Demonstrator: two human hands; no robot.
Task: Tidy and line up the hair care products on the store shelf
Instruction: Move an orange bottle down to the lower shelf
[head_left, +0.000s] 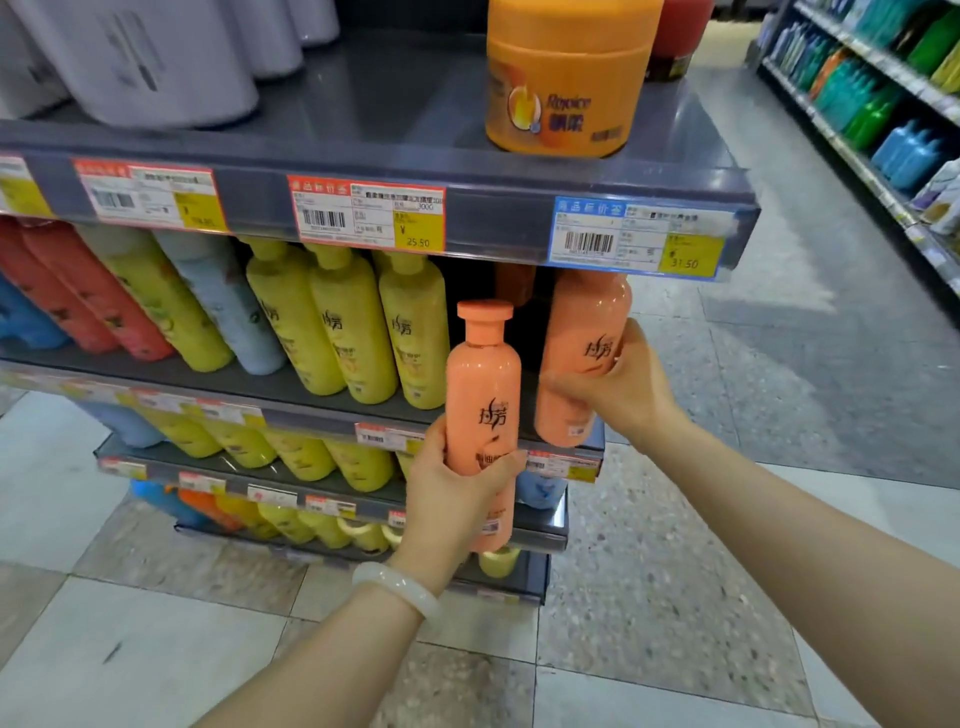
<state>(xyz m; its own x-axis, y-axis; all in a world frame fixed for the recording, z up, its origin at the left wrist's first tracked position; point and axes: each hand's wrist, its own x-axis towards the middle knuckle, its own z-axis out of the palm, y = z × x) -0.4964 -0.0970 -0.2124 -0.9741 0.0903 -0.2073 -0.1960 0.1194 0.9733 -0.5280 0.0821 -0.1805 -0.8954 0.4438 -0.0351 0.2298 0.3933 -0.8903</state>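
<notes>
My left hand (451, 501) grips an orange bottle (484, 395) upright by its lower half, out in front of the second shelf (291, 387). My right hand (621, 382) holds a second orange bottle (582, 332) that stands at the right end of that shelf; its top is hidden behind the price rail. Left of them stand three yellow bottles (358, 332), then pale blue, yellow and red ones leaning in a row.
An orange Rejoice jar (566, 88) sits on the top shelf (363, 119), with white bottles (150, 57) to its left. Lower shelves carry more yellow, blue and orange bottles. Another stocked shelf unit (883, 104) runs along the far right, across a tiled aisle.
</notes>
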